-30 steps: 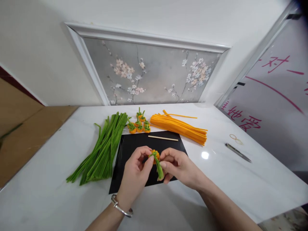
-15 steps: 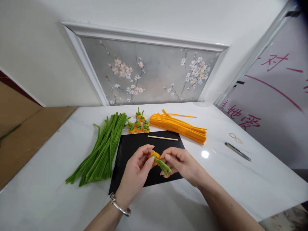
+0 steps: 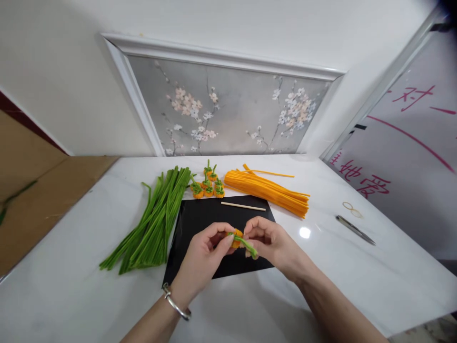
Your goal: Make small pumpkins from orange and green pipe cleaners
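Over the black mat [image 3: 228, 271], my left hand [image 3: 205, 250] is closed, pinching a small orange pipe-cleaner pumpkin [image 3: 237, 235] between thumb and fingers. Green pipe-cleaner ends [image 3: 250, 247] stick out from the pumpkin toward the right. My right hand [image 3: 273, 245] is closed too, its thumb and fingers on the green pipe cleaner close to the pumpkin. The fingers partly cover the pumpkin. Beyond my hands, a thin pale stick [image 3: 243, 206] lies across the back of the mat.
Green pipe cleaners [image 3: 153, 228] lie left of the mat, an orange bundle [image 3: 267, 190] behind it on the right. Several finished small pumpkins [image 3: 209, 190] stand between them. A pointed silver tool [image 3: 355, 229] and thin bands [image 3: 352, 209] lie at right, a cardboard box [image 3: 39, 190] at left.
The green ends, spread apart before, now lie close together, and my right hand's fingers have closed on them. The pumpkin has turned slightly in my left hand.
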Demonstrator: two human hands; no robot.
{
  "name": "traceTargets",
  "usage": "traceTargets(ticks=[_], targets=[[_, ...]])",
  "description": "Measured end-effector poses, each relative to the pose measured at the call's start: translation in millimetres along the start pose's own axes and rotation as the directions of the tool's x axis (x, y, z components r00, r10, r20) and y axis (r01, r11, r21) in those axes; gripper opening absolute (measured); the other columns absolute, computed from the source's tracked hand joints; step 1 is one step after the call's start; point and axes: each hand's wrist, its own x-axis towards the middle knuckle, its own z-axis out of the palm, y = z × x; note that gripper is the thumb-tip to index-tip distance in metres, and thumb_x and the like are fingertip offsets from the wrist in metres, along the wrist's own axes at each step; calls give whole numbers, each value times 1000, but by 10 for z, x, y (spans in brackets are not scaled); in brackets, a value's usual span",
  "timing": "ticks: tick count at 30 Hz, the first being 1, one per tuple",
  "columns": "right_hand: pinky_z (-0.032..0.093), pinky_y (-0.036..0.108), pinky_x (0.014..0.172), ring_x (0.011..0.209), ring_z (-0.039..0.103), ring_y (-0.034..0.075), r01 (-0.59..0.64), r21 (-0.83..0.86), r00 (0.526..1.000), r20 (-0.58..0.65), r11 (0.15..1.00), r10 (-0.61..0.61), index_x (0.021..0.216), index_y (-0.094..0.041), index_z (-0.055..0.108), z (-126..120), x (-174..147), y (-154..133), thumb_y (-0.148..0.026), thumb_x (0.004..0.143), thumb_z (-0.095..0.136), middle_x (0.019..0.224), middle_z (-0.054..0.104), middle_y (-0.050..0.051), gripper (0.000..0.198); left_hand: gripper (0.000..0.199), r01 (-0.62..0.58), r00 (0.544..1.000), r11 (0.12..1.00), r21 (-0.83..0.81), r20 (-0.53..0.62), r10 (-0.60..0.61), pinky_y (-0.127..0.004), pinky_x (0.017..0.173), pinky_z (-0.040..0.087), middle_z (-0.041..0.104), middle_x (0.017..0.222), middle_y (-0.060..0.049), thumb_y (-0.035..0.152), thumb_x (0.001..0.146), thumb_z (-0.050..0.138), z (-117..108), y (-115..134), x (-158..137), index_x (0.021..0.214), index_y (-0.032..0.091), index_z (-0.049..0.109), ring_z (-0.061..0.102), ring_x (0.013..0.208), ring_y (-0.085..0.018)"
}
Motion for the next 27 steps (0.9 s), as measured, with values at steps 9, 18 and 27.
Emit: traceTargets(ticks=[9, 18, 27], targets=[[42, 23, 56, 61, 54, 11, 141, -370, 980, -78, 918, -182, 83, -19, 56, 31, -25, 55, -29, 84, 61, 70, 59, -2, 11, 14, -167, 984, 979, 119, -47, 174, -26, 68, 57, 67, 100, -6, 20, 81, 61, -35, -31, 2, 85, 20, 75, 65, 76, -15], [59, 31, 68, 66, 67, 15, 84, -90, 980, -174, 992, -99, 90, -20, 54, 160, -32, 129, -38, 80, 66, 78, 65, 1, 24, 17, -288, 933, 912, 293, -130, 336, -26, 76, 55, 69, 95, -6, 15, 82, 58, 55, -52, -31, 84, 21, 74, 67, 85, -17], [51, 26, 60, 62, 61, 14, 72, -372, 953, -249, 926, -174, 83, -19, 65, 100, 6, 167, -24, 77, 65, 73, 67, 1, 8, 15, -214, 960, 963, 164, -146, 238, -24, 68, 55, 66, 94, -6, 19, 82, 59, 78, -65, -39, 81, 19, 74, 66, 80, -17]])
